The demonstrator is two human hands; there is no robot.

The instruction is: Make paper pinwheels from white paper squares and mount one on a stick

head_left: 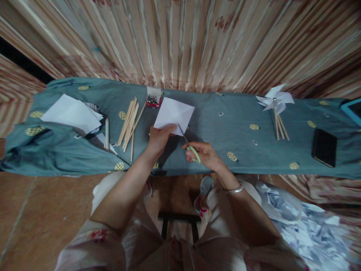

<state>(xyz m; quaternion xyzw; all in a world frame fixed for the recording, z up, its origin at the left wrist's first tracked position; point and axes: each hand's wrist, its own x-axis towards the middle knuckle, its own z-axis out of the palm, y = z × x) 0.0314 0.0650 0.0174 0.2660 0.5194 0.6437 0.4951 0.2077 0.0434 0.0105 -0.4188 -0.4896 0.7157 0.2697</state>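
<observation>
A square white sheet of paper (176,111) with faint diagonal creases is held above the cloth. My left hand (160,137) grips its lower left edge, thumb on top. My right hand (204,153) has its fingers in the light green handles of the scissors (194,153). The dark blades point up and left, and they meet the paper near its lower corner. Just behind the sheet sits a small red open box (153,101) of shiny metal pieces. Several wooden sticks (130,120) lie to the left of my left hand.
White paper sheets (72,114) are stacked at the left, near a pale stick-like tool (107,133). Paper pinwheels (275,99) on sticks lie at the right. Beyond them are a black phone-like object (324,147) and a blue-edged device (352,111). A bag of paper scraps (313,229) stands below.
</observation>
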